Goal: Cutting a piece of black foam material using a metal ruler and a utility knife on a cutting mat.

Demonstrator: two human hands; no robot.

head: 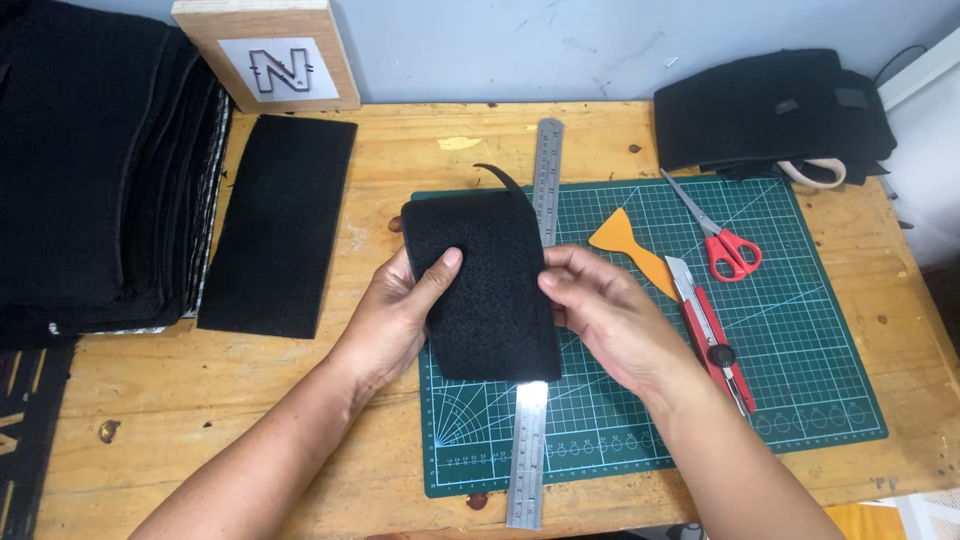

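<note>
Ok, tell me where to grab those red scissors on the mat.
Take the scissors by the red handle loops, coming from the near right side. The loops lie closer to you and the blades point away up-left, so this keeps your fingers off the blades. The utility knife lies just below.

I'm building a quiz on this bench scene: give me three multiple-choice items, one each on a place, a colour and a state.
1. Where does the steel ruler lie?
A. Across the cutting mat, under the held black piece
B. On the fabric stack
C. Beside the scissors on the right

2. What colour are the scissors' handles?
A. Blue
B. Red
C. Yellow

3. How is the black piece held?
A. Lying flat, untouched
B. By the right hand only
C. By both hands, left hand and right hand, at its sides

Answers: 1 A, the ruler shows above and below the piece on the mat. 2 B, both loops are red. 3 C, the left thumb lies on its face and the right fingers pinch its edge.
</note>
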